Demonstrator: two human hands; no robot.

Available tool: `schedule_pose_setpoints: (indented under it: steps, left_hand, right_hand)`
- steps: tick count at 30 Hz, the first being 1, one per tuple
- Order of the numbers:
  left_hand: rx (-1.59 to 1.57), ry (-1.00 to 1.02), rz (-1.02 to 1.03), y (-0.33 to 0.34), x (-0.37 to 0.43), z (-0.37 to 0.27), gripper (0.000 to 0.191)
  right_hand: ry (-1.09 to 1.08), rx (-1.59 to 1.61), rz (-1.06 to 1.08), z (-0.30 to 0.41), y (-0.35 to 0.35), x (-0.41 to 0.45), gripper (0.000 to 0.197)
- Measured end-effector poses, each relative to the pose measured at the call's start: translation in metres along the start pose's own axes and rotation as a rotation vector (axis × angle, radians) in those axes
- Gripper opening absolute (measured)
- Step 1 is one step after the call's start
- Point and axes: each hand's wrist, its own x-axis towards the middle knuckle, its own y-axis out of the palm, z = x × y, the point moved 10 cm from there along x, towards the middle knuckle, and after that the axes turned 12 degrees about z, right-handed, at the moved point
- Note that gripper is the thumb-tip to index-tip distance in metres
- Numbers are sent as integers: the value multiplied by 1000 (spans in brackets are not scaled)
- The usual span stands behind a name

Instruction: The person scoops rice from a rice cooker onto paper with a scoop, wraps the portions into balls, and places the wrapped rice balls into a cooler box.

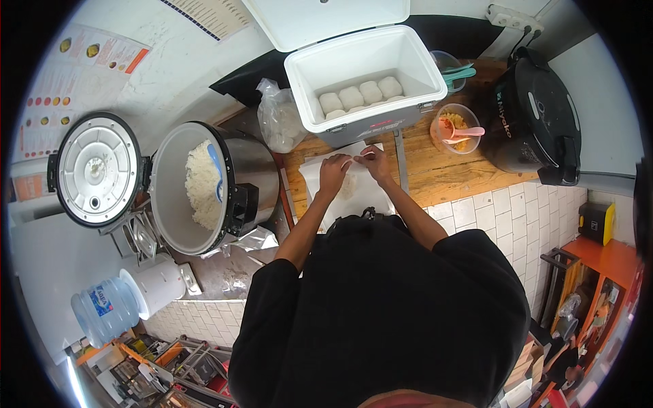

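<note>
My left hand point(334, 173) and my right hand point(376, 162) are close together over a stack of white paper sheets point(365, 199) on the wooden counter. The fingertips of both hands pinch the far edge of the top sheet. A beige patch shows on the paper between my forearms; whether it is food or a stain is hard to tell. Just beyond my hands stands an open cooler box point(365, 61) holding several rounded, pale bundles point(371, 92).
On the left stand an open rice cooker point(250, 173) with cooked rice point(200, 188) and a blue paddle point(214, 162), and a plastic bag point(279, 115). Rightward are a plastic tub point(457, 128) with orange food and pink spoons, and a black lidded Miyako cooker point(535, 117). A metal strip point(401, 160) crosses the counter.
</note>
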Motion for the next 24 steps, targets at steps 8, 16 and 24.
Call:
schedule_pose_setpoints:
  steps: [8, 16, 24]
  left_hand:
    - [9, 38, -64, -3, -2, -3, 18]
    - [26, 70, -79, -5, -2, -8, 17]
    - [-14, 38, -97, -4, -5, 0, 15]
  right_hand:
    - [82, 146, 62, -1, -2, -1, 31]
    - [61, 107, 30, 1, -1, -3, 33]
    - [87, 96, 14, -1, -2, -3, 35]
